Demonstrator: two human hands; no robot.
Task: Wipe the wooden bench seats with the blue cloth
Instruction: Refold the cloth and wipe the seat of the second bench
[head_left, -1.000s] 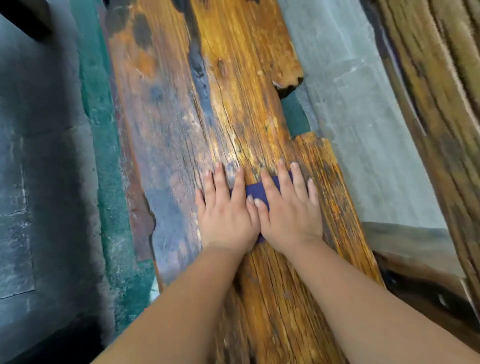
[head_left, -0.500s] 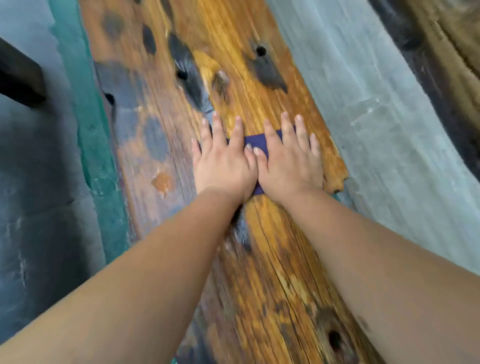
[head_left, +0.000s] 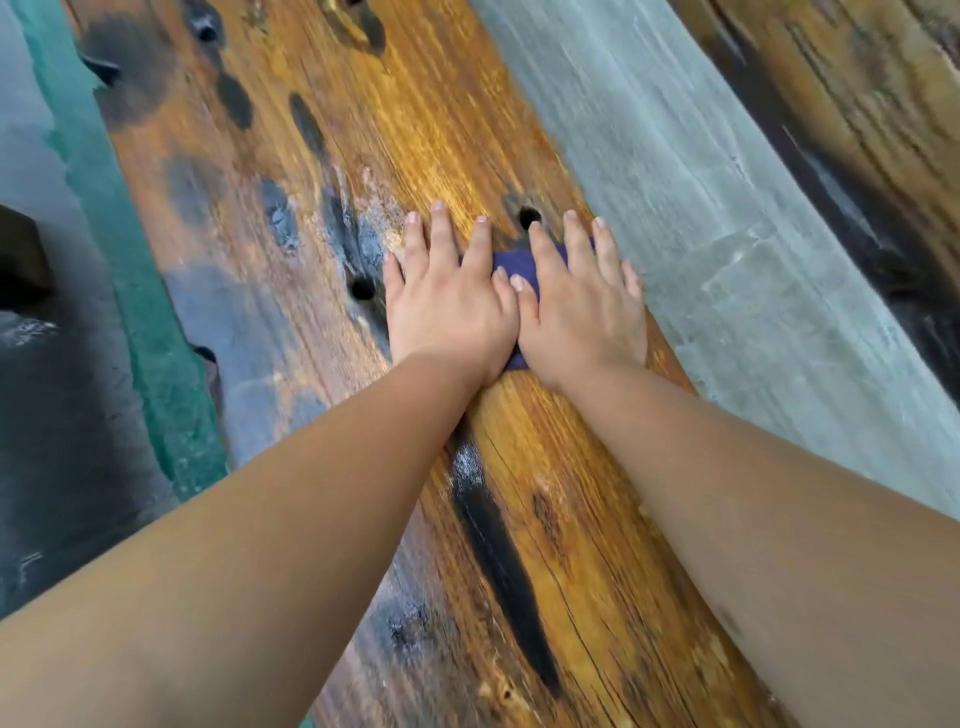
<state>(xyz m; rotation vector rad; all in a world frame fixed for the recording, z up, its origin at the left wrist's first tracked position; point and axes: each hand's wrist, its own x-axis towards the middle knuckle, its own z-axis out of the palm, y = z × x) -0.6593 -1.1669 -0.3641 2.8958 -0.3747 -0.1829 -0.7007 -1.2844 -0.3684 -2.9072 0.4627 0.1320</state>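
Note:
A worn wooden bench seat (head_left: 426, 130), orange-brown with dark stains and small round holes, runs from the bottom of the view to the top. A folded dark blue cloth (head_left: 511, 267) lies flat on it, mostly covered by my hands. My left hand (head_left: 447, 301) and my right hand (head_left: 582, 306) press side by side on the cloth, palms down, fingers spread forward. Only a strip of cloth shows between the two hands. Both forearms stretch out from the bottom of the view.
A grey concrete strip (head_left: 701, 218) borders the bench on the right, with another wooden plank (head_left: 857, 104) beyond it. A green painted edge (head_left: 150, 312) and dark grey floor (head_left: 62, 415) lie to the left. A round hole (head_left: 529, 217) sits just ahead of my fingertips.
Both hands have pushed the cloth forward along the bench, away from me, past the notched right edge. My arms are stretched out further.

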